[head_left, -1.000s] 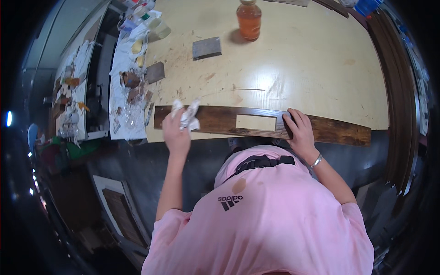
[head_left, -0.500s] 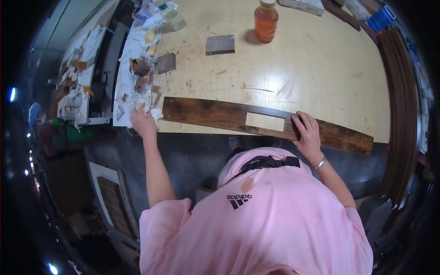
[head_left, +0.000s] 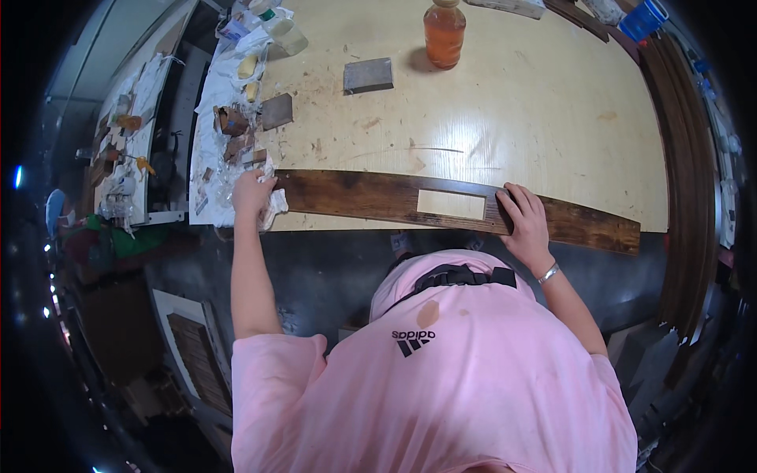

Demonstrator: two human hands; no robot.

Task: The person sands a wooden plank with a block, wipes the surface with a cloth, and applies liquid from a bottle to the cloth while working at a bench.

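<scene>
A long dark-brown stained wooden board [head_left: 347,193] lies along the table's front edge, its right end sticking out past that edge. A rectangular cutout in it shows the pale tabletop. At the board's left end, my left hand [head_left: 252,193] is closed on a white rag [head_left: 276,209], which bunches out beside the fingers and touches the board. My right hand [head_left: 526,225] grips the board just right of the cutout, fingers over the top and thumb toward the near edge.
On the pale table [head_left: 505,102] stand an amber-filled bottle [head_left: 444,35] and a clear bottle with yellowish liquid [head_left: 285,35]. Two grey blocks [head_left: 368,76] [head_left: 277,111] lie nearer. Plastic sheeting, scraps and a brown-stained cup [head_left: 231,121] crowd the left side. Dark boards [head_left: 682,173] line the right.
My left hand has come up with the white rag to the board's left end. My right hand keeps its grip by the cutout, and the board's right end sits slightly higher in view.
</scene>
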